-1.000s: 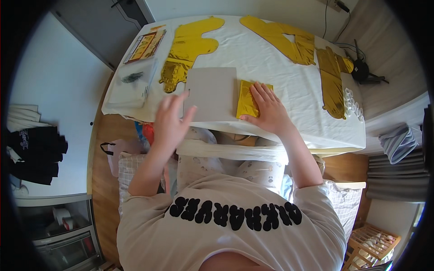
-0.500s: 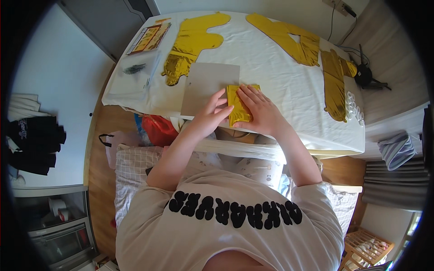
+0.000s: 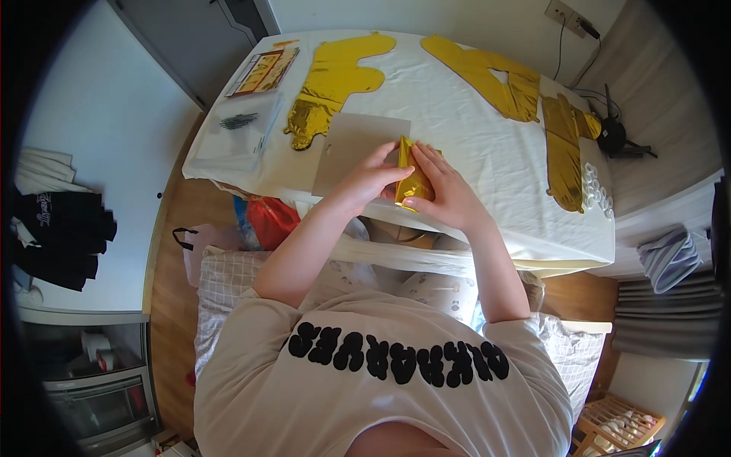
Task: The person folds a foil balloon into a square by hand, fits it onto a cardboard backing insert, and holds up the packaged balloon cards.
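A folded gold foil balloon (image 3: 415,185) lies between my hands near the table's front edge, partly over a grey sheet (image 3: 350,145). Its left side is raised off the table, with my left hand (image 3: 371,180) gripping that edge between thumb and fingers. My right hand (image 3: 451,192) spans the right part of the foil, fingers along its far side and thumb on its near end. The palm hides some of the foil. Flat gold foil balloons rest farther back: one behind the sheet (image 3: 327,80), one at back right (image 3: 487,75), one at the right (image 3: 564,156).
At the table's left are a clear plastic bag (image 3: 228,141) holding dark thin pieces and a printed picture card (image 3: 263,72). White rings (image 3: 595,190) and a black stand (image 3: 614,126) with a cable occupy the right side. A red bag (image 3: 270,221) sits below the front edge.
The foil balloon's left side has come up from lying flat, and my left fingers have closed on it. My right hand stays on the foil. The view has shifted slightly.
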Available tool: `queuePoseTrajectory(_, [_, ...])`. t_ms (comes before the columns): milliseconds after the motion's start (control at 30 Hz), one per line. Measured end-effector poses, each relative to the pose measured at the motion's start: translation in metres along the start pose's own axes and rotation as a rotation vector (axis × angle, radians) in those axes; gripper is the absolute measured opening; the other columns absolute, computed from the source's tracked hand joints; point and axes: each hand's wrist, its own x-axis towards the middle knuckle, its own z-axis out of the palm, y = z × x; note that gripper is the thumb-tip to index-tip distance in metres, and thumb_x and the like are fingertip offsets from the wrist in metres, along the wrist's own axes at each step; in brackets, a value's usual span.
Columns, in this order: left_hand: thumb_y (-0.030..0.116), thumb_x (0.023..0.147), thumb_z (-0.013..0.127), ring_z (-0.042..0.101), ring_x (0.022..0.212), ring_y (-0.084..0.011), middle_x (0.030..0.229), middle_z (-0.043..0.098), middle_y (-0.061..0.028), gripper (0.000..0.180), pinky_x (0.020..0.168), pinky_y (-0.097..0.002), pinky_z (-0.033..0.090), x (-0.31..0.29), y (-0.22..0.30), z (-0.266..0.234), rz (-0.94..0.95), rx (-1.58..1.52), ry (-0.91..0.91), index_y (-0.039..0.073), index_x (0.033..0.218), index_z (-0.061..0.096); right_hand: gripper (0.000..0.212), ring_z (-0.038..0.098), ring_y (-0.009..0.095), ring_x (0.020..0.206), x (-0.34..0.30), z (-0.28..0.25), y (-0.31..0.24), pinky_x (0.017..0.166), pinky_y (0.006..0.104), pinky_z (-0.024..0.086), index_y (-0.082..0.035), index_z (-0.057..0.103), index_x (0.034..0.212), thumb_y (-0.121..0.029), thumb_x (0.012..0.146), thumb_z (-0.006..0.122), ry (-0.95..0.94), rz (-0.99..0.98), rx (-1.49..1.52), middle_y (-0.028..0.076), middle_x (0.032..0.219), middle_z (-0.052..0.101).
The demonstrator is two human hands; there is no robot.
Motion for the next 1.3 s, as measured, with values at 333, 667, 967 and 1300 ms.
queuePoseTrajectory(333, [0.013,0.096,0.067,0.063,0.114,-0.0149,0.136,0.058,-0.0091,0.069,0.089,-0.0317,0.054,-0.014,0.03,-0.062,0.024,-0.047,0.04,0.003,0.156,0.034,0.102,0.029,0.042,0.151,0.06,0.02,-0.03,0.124,0.0466,0.025,0.002,0.034,0.155,-0.066,0.086,0.066,0.034,-0.057,-0.058,0.023,0.161,0.034])
queuePoseTrajectory(667, [0.023,0.097,0.066,0.065,0.113,-0.0219,0.134,0.064,-0.0136,0.056,0.093,-0.0391,0.053,-0.012,0.008,-0.096,0.19,0.885,0.295,0.003,0.147,0.049,0.109,0.026,0.035,0.153,0.077,0.076,-0.025,0.126,0.0469,0.021,-0.001,0.036,0.156,-0.079,0.082,0.06,-0.017,0.075,-0.32,0.019,0.163,0.033])
queuePoseTrajectory(967, [0.025,0.101,0.058,0.055,0.133,-0.0276,0.14,0.06,-0.0155,0.051,0.12,-0.0645,0.017,-0.027,-0.023,-0.097,0.565,1.393,0.24,0.005,0.147,0.049,0.103,0.024,0.033,0.154,0.065,0.064,-0.026,0.126,0.0467,0.021,-0.007,0.037,0.156,-0.076,0.083,0.061,-0.046,0.134,-0.364,0.016,0.164,0.031])
queuePoseTrajectory(1300, [0.03,0.097,0.064,0.053,0.135,-0.0295,0.142,0.058,-0.0141,0.059,0.12,-0.0521,0.028,0.009,-0.029,-0.02,0.634,1.18,0.054,0.004,0.148,0.047,0.102,0.024,0.034,0.154,0.008,-0.003,0.006,0.126,0.047,0.022,-0.012,0.039,0.157,-0.069,0.079,0.072,-0.104,0.256,-0.365,0.015,0.165,0.03])
